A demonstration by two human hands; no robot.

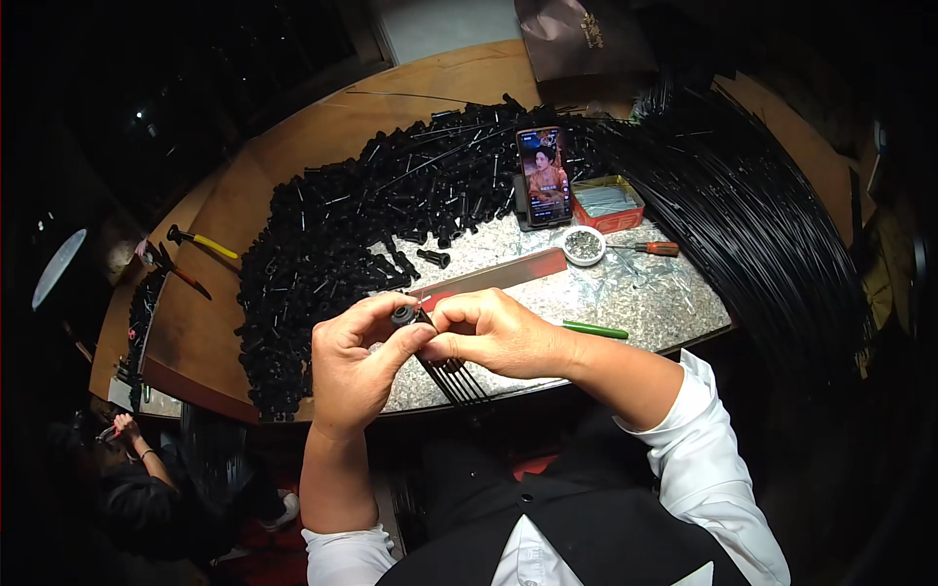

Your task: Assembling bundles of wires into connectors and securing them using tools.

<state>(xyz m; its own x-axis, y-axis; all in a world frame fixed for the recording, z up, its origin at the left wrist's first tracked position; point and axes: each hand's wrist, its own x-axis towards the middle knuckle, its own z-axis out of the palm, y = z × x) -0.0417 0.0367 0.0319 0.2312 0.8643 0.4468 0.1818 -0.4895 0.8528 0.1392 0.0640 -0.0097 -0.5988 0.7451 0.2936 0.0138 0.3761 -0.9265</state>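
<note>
My left hand [357, 356] pinches a small black cylindrical part with a metal end [403, 314] between thumb and fingers. My right hand [493, 332] meets it from the right and grips the top of a bundle of thin black rods [454, 379], which fan down toward my lap. Both hands hover over the near edge of a speckled stone slab [645, 303]. A big heap of similar black cylindrical parts [332, 244] lies just beyond and to the left of my hands.
A phone [544, 176] stands propped with its screen lit. Near it are a red box [608, 203], a small round dish [584, 245], a screwdriver [650, 248] and a green pen [594, 330]. Long black rods [772, 225] curve along the right. A hammer [203, 241] lies left. Another person [147, 488] sits lower left.
</note>
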